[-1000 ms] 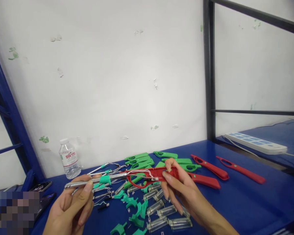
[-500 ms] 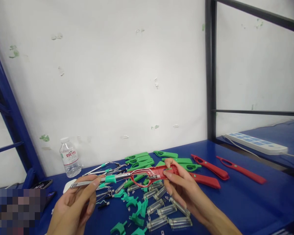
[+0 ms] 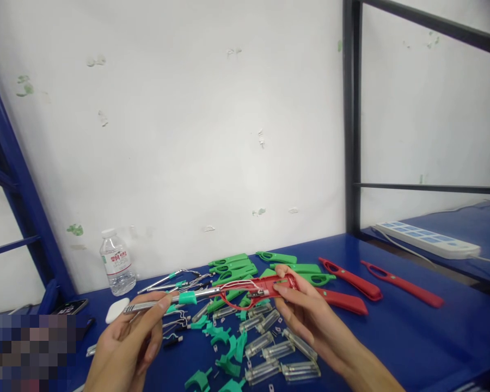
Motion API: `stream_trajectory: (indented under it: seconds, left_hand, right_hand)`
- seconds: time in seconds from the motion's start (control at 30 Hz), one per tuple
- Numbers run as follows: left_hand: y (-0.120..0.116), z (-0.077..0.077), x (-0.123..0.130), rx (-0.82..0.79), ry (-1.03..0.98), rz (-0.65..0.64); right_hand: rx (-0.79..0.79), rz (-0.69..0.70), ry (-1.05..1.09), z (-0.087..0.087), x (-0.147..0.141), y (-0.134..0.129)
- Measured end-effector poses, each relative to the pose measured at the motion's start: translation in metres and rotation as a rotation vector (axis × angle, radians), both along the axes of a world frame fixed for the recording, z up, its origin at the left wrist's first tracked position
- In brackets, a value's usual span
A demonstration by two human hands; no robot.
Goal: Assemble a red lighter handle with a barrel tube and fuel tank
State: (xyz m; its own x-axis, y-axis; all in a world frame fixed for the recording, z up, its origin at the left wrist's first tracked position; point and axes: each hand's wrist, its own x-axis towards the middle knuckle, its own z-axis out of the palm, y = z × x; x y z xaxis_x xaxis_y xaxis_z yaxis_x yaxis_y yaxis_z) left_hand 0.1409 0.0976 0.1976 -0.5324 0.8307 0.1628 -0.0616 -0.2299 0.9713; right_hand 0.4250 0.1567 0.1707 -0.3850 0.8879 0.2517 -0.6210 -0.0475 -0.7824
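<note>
My left hand point(image 3: 124, 343) pinches a silvery metal lighter tube point(image 3: 208, 293) that has a teal collar round it. The tube points right, its tip over the looped end of a red lighter shell point(image 3: 265, 284). My right hand point(image 3: 310, 310) grips that shell at its wide end, with the hollow inner side showing. White wires and a small black igniter piece point(image 3: 258, 293) lie at the shell's middle; whether they are seated cannot be made out. Below the hands are several teal plastic parts point(image 3: 228, 356) and clear fuel tanks point(image 3: 261, 344).
Green lighter shells point(image 3: 232, 267) and red shells point(image 3: 404, 283) lie towards the back and right of the blue table point(image 3: 416, 337). Wired metal tubes point(image 3: 169, 280) are at the left, near a water bottle point(image 3: 116, 264). A power strip point(image 3: 428, 239) sits at the far right.
My left hand has shifted slightly right with the tube. The black igniter piece now shows more plainly against the red shell. My right hand has barely moved.
</note>
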Motion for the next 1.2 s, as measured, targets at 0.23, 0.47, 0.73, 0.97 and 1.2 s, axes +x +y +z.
stream_trajectory:
  seconds: [0.23,0.47,0.73,0.97,1.2]
  left_hand:
    - [-0.007,0.011,0.012,0.012,-0.016,-0.001]
    - [-0.010,0.015,0.016,0.016,0.000,0.006]
    - [-0.007,0.019,0.015,-0.066,-0.050,0.063]
    - [-0.006,0.015,0.013,-0.046,-0.032,0.048]
    - [-0.006,0.014,0.013,-0.045,0.001,0.046]
  right_hand:
    - [0.016,0.028,-0.006,0.003,0.000,-0.002]
    - [-0.003,0.009,-0.012,0.003,0.001,-0.003]
    - [-0.047,-0.024,0.003,0.004,0.002,-0.003]
    - [-0.084,-0.027,0.000,0.009,0.002,-0.006]
    - [-0.091,-0.030,0.001,0.009,0.003,-0.007]
